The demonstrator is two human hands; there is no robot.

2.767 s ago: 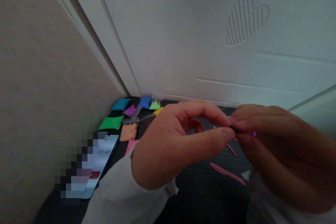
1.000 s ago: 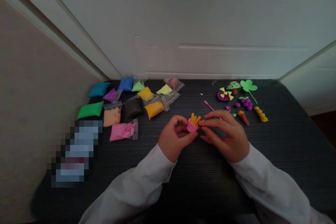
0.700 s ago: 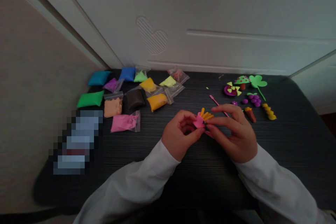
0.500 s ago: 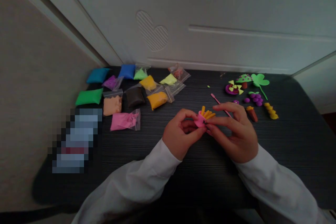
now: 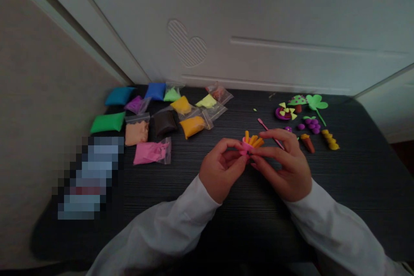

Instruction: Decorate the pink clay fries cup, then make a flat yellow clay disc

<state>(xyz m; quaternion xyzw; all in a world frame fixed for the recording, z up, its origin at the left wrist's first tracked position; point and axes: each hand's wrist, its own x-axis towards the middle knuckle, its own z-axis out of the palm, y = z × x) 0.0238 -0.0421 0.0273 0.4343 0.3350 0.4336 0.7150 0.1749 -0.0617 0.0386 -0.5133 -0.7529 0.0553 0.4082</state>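
Pink cup (image 5: 247, 148) roughly upright, sticks (image 5: 253, 139) fanning rightward.

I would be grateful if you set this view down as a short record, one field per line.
Left hand: holding a small pink cup
Right hand: fingertips close to the cup's front; grip unclear
Cup contents: orange-yellow sticks jutting from the top
Small dark marks on cup: too small to identify
Table: dark
Table, left side: green packet, pink bag, others
Table, right side: purple grapes, green clover, others
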